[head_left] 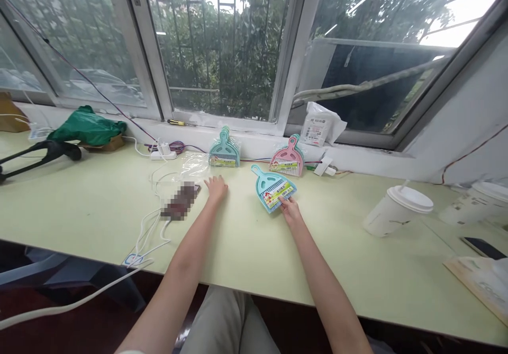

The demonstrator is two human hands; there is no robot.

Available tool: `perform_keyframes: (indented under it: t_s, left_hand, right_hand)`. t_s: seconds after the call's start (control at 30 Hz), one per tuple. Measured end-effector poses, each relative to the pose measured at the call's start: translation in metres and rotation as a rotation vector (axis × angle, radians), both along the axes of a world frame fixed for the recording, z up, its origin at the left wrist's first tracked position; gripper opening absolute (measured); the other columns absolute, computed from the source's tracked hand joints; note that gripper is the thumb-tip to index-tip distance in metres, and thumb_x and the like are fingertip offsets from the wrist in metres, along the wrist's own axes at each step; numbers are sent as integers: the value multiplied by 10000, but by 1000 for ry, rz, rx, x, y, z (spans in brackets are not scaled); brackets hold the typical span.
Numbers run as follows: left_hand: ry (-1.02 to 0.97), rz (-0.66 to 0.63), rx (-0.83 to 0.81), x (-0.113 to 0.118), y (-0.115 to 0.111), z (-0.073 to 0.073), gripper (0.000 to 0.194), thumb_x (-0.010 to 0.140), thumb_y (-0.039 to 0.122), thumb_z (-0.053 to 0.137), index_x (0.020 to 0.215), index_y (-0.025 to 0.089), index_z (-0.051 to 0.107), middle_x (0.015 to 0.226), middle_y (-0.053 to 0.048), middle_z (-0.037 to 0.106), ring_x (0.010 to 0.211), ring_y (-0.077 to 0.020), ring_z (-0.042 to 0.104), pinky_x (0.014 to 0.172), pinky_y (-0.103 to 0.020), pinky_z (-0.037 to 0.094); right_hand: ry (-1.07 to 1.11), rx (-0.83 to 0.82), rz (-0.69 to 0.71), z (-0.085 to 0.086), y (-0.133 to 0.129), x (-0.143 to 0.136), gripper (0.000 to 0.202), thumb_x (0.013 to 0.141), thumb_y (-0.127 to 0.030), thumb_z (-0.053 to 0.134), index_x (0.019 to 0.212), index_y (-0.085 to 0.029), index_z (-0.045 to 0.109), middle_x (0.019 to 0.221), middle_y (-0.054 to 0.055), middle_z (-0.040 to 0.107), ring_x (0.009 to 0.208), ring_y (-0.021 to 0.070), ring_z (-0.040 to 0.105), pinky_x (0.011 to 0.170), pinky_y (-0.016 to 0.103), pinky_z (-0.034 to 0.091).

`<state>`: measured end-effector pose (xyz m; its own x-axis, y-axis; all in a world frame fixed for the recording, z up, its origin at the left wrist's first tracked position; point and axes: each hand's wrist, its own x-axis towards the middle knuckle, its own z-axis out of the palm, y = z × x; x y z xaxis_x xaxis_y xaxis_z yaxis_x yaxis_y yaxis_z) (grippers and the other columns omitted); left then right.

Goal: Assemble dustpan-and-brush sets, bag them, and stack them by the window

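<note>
My right hand [291,210] grips the lower right edge of a light-blue mini dustpan and brush set [273,189] with a printed label, tilted above the table. My left hand [217,189] rests on the table with fingers spread, holding nothing. Just beyond it, a stack of teal dustpan sets [224,150] in clear wrap leans against the wall under the window. To the right of that stack, a pink dustpan set [286,158] leans on the wall with others behind it. A clear plastic bag [194,164] lies near my left fingertips.
A phone [180,201] with white cables lies left of my left hand. A white lidded cup [398,211] stands at right, with another phone [484,248] beyond. A power strip [163,154], a green bag [87,125] and a white package [320,125] are along the wall.
</note>
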<state>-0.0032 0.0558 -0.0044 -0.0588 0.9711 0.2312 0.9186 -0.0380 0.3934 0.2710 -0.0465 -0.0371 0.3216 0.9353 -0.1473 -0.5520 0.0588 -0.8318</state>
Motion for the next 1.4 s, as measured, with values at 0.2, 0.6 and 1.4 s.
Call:
perform_keyframes:
  t_s: [0.2, 0.6, 1.4]
  left_hand:
    - [45, -285, 38, 39, -52, -19, 341, 869, 157, 374, 1146, 190, 569, 1200, -156, 561, 1171, -275, 471, 993, -416, 326]
    - [1, -263, -48, 14, -39, 2, 359, 750, 269, 634, 1105, 217, 623, 1233, -133, 555, 1167, -332, 457, 908, -439, 402]
    - [-304, -500, 252, 38, -75, 6, 169, 832, 236, 545, 962, 263, 650, 1145, -80, 622, 1170, -263, 480, 1081, -419, 235]
  right_hand:
    - [-6, -4, -45, -4, 2, 5, 315, 598, -74, 741, 855, -212, 624, 866, 24, 725, 927, 220, 687, 886, 394, 563]
    - [-118, -6, 137, 22, -18, 14, 272, 641, -76, 725, 892, -162, 663, 890, 45, 736, 839, 197, 703, 832, 345, 578]
    - [-121, 65, 103, 9, -28, -56, 323, 579, -185, 812, 865, -163, 664, 902, 40, 730, 827, 190, 697, 737, 279, 598]
